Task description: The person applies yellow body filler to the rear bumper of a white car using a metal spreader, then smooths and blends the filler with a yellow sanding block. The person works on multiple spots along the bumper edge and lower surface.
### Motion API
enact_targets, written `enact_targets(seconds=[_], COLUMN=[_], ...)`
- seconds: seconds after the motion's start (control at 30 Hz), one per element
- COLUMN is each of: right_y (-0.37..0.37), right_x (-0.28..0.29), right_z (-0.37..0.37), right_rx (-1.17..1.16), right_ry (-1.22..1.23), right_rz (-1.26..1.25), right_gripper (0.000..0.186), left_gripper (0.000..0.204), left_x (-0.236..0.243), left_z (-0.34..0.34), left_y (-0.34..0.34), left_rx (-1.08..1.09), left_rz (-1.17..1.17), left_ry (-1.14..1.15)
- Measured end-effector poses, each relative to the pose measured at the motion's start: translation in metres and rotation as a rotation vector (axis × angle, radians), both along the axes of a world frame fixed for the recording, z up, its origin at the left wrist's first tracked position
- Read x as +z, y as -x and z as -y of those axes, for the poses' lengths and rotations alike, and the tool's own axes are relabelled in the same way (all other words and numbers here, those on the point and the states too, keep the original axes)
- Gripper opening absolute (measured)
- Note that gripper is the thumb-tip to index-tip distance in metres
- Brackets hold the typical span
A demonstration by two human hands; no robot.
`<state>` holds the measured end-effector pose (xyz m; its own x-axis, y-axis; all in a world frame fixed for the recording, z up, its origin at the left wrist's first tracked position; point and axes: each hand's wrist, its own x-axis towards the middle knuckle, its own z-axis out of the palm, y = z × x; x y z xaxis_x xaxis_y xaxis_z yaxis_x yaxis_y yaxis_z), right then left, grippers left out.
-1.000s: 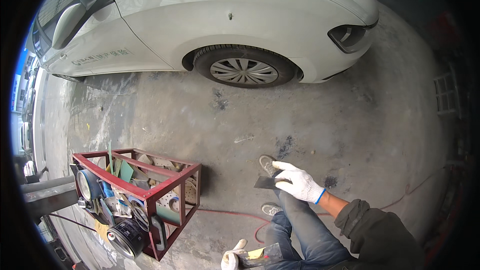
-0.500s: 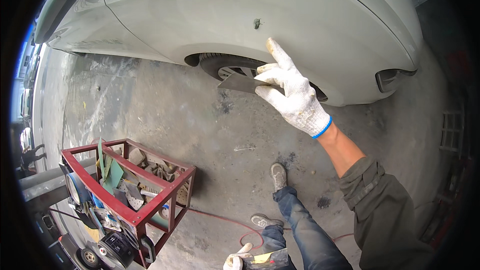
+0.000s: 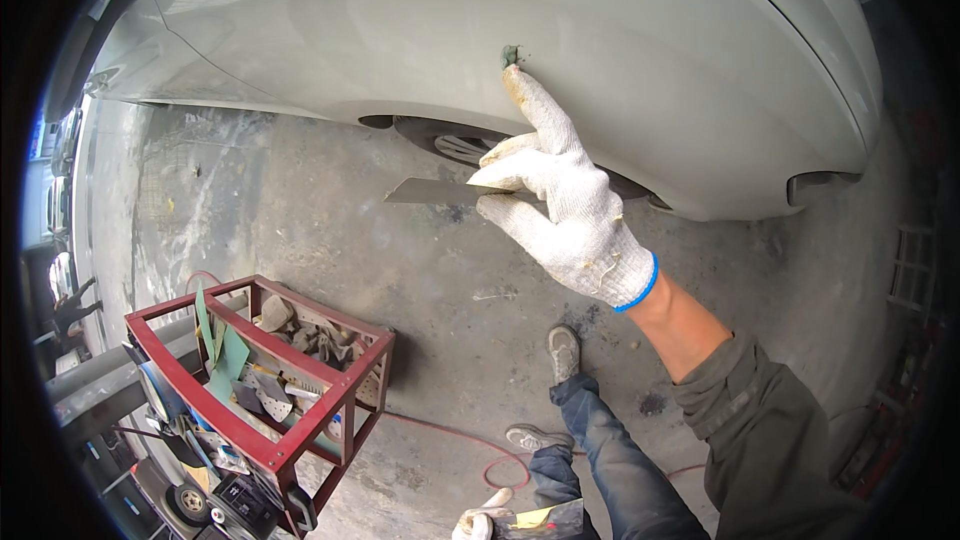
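My right hand (image 3: 572, 210), in a white knit glove with a blue cuff, pinches a thin grey flat scraper (image 3: 425, 191) between thumb and fingers. Its index finger stretches up to a small dark grey-green spot (image 3: 511, 54) on the pale car fender (image 3: 640, 70), above the front wheel arch. The stained fingertip appears to touch the spot's lower edge. At the bottom edge, my gloved left hand (image 3: 478, 520) grips a dark flat plate (image 3: 565, 520) bearing a smear of yellow paste (image 3: 532, 518). Much of that hand is cut off.
A red metal frame cart (image 3: 345, 380) stands at lower left, filled with sanding pads, sheets and tools. A thin red hose (image 3: 440, 426) curls over the concrete floor (image 3: 330, 210) near my shoes (image 3: 563, 350). The tyre (image 3: 420, 135) sits below the fender.
My right index finger has moved up and left to the dark spot, bringing the scraper left and slightly down. My left hand stays low with the plate.
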<state>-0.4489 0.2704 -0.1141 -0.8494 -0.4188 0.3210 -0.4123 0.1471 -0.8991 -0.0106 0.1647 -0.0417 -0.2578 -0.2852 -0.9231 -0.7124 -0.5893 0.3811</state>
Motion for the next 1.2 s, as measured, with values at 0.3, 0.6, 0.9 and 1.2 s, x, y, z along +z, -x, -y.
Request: enact_targets(seconds=[0.3,0.6,0.9,1.2], right_y=[-0.041,-0.222,-0.393,-0.565], right_x=[-0.003,-0.052,0.032,0.117], right_z=[0.022,-0.094,-0.113,-0.053], right_rx=[0.376,0.251,0.53,0.814], right_ry=[-0.108,-0.363,-0.595,-0.49], right_rz=[0.011,0.538,0.589,0.55], right_gripper=[0.01,0.021,0.028,0.033], left_gripper=[0.04,0.036,0.034,0.034], left_x=[0.011,0.053,0.095,0.173], left_z=[-0.026,0.002,-0.028,-0.072], left_y=[0.023,-0.003,-0.15,-0.377], left_rx=[0.038,0.081,0.261,0.775], left_rz=[-0.108,-0.414,-0.654,-0.889], left_ry=[0.02,0.01,0.175,0.434])
